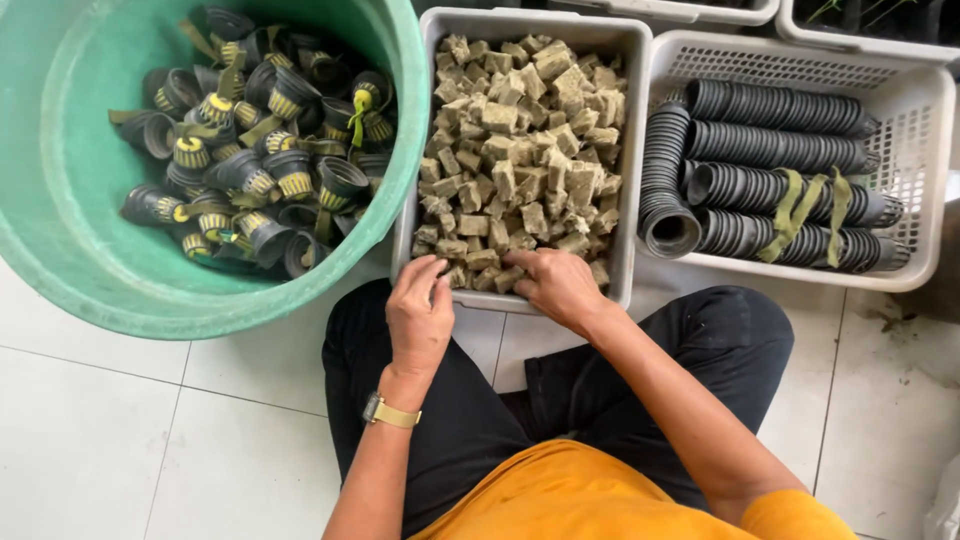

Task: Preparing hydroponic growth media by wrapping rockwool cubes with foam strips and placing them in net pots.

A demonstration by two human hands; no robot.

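A grey rectangular tray (pixel 628 190) in front of me holds several tan sponge-like cubes (pixel 520 140). My left hand (pixel 419 310), with a gold watch on the wrist, rests at the tray's near edge, fingers curled onto cubes at the front left. My right hand (pixel 558 284) reaches into the front of the tray, fingertips pressed among the cubes there. Whether either hand has a cube pinched is hidden by the fingers.
A big green tub (pixel 60 190) at the left holds several small black net pots with yellow inserts (pixel 250 150). A white slotted basket (pixel 925 150) at the right holds rows of stacked black pots (pixel 770 150). White tiled floor (pixel 150 430) lies below; my legs are crossed.
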